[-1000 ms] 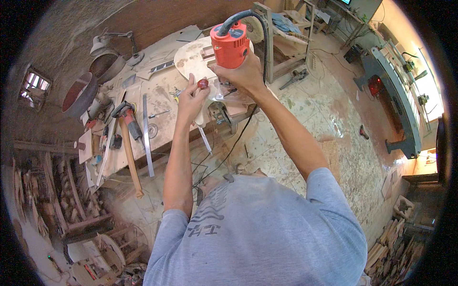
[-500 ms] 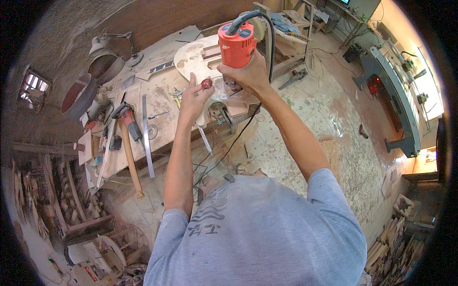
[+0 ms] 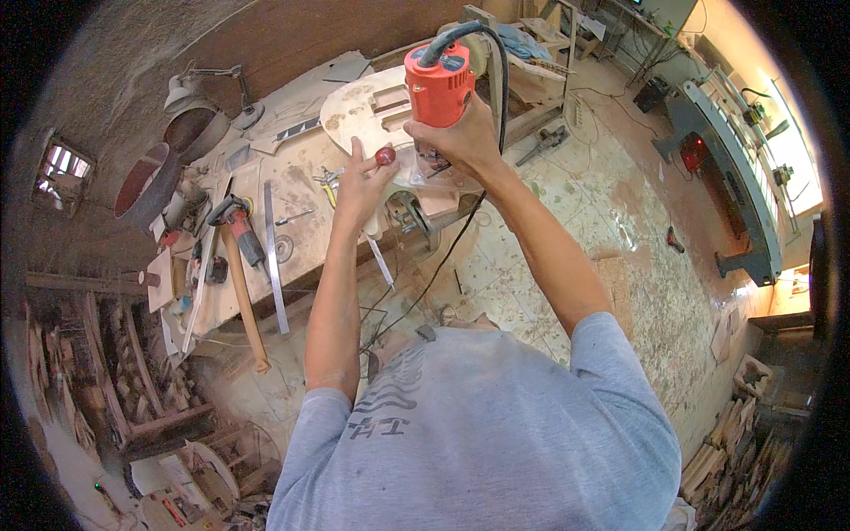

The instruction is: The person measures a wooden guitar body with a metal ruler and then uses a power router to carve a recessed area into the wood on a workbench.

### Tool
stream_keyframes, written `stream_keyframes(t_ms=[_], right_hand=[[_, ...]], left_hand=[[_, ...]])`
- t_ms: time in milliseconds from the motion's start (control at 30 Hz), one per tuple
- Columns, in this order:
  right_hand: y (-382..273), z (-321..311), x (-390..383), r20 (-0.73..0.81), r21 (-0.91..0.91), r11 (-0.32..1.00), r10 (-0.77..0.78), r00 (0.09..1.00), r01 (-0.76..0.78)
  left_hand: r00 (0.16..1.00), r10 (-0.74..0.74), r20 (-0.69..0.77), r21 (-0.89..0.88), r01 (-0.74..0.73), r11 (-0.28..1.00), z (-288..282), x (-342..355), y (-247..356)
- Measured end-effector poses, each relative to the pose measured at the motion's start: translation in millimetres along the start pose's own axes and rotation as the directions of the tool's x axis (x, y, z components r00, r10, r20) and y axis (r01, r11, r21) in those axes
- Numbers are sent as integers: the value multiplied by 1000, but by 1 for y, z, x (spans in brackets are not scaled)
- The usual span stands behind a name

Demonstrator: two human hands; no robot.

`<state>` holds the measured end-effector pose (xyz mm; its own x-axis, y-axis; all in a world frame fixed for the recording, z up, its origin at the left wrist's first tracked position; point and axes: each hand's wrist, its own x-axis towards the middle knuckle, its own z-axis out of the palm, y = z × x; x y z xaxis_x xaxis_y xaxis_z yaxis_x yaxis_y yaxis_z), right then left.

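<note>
A red router (image 3: 436,93) stands upright over a pale wooden guitar body (image 3: 347,115) with slots cut in it. My right hand (image 3: 465,142) is wrapped round the router's lower housing. On the clear base plate (image 3: 414,170) sits a round dark-red knob (image 3: 385,156). My left hand (image 3: 359,188) holds this knob between thumb and fingers, with one finger stretched along the guitar body. The router's bit is hidden behind the right hand and the housing. A dark clamp (image 3: 412,217) shows at the bench edge below the plate.
On the workbench (image 3: 301,234) lie an angle grinder (image 3: 239,230), a steel ruler (image 3: 274,265), yellow-handled pliers (image 3: 329,188) and a wooden handle (image 3: 246,310). A desk lamp (image 3: 181,93) stands at the back left. The router's black cord (image 3: 443,252) hangs past the bench edge. A large grey machine (image 3: 722,181) stands right.
The view has shifted very slightly. Both hands keep their hold on the router and knob, with no clear movement over the guitar body.
</note>
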<state>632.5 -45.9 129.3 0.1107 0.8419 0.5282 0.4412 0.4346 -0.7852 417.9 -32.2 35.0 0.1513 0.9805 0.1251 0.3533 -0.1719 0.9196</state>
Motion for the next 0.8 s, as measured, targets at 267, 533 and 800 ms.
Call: stream_keyframes(t_ms=[267, 533, 800], right_hand=[[3, 1, 0, -22, 15, 1000, -27, 999, 27], [10, 4, 1, -27, 68, 996, -56, 998, 57], [27, 5, 3, -28, -10, 996, -86, 996, 86]], left_hand=[[1000, 18, 14, 14, -18, 1000, 0, 3, -3], [998, 50, -34, 28, -49, 998, 3, 6, -17], [1000, 29, -12, 156, -26, 987, 2, 5, -13]])
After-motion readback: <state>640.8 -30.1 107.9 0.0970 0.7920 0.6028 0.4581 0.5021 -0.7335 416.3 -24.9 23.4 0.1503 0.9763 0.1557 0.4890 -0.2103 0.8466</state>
